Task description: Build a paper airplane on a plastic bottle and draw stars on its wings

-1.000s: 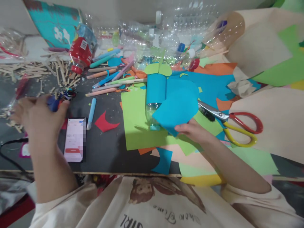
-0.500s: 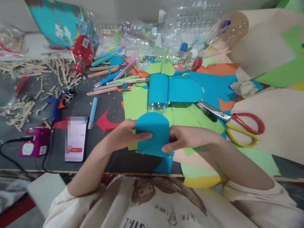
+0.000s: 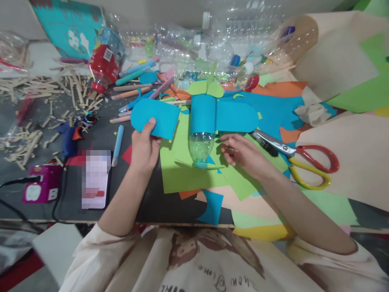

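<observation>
My left hand (image 3: 146,148) grips a blue paper piece (image 3: 158,115) with one rounded end, thumb on top, held left of a plastic bottle (image 3: 201,147). Blue paper (image 3: 203,113) wraps the bottle, which lies with its capped neck toward me. Leaf-shaped green paper pieces (image 3: 206,87) sit at its far end. Another rounded blue paper piece (image 3: 237,116) extends from the bottle's right side. My right hand (image 3: 238,154) is beside the bottle neck, fingers apart and loosely bent, holding nothing. Scissors (image 3: 288,152) with red and yellow handles lie to its right.
At left are a phone (image 3: 96,178), a purple power box (image 3: 42,183) with cables, a blue glue gun (image 3: 69,138) and wooden stick pieces (image 3: 33,142). Several markers (image 3: 133,91) lie behind my left hand. Clear bottles (image 3: 219,44) fill the back; paper sheets (image 3: 349,154) cover the right.
My left hand has carried the blue paper piece left and away from me, beside the wrapped bottle. The right hand has let go of it and moved slightly right and away from me.
</observation>
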`<action>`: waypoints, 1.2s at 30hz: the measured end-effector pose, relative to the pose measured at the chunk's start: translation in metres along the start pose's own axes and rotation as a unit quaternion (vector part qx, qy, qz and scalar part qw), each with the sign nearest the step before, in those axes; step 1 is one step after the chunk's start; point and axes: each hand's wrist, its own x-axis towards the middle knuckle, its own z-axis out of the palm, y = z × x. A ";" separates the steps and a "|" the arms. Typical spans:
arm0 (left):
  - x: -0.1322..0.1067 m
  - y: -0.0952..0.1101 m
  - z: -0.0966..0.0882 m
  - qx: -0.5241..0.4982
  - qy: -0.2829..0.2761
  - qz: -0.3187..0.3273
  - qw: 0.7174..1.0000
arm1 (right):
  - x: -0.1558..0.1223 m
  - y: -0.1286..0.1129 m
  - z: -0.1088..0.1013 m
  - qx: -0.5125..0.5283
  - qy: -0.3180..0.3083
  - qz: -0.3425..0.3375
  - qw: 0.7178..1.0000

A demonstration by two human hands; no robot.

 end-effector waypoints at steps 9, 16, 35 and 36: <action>-0.007 -0.008 0.007 -0.125 0.044 -0.019 0.991 | 0.048 0.009 0.027 0.061 0.175 -0.125 0.975; -0.015 -0.009 0.009 -0.104 0.068 -0.042 0.991 | 0.021 0.016 0.022 0.039 0.157 -0.102 0.982; -0.044 -0.028 0.008 -0.015 -0.018 -0.026 0.999 | 0.015 0.023 0.002 -0.010 0.078 -0.131 0.988; -0.043 -0.028 0.005 0.018 -0.020 -0.019 0.999 | 0.014 0.022 0.002 -0.009 0.077 -0.129 0.989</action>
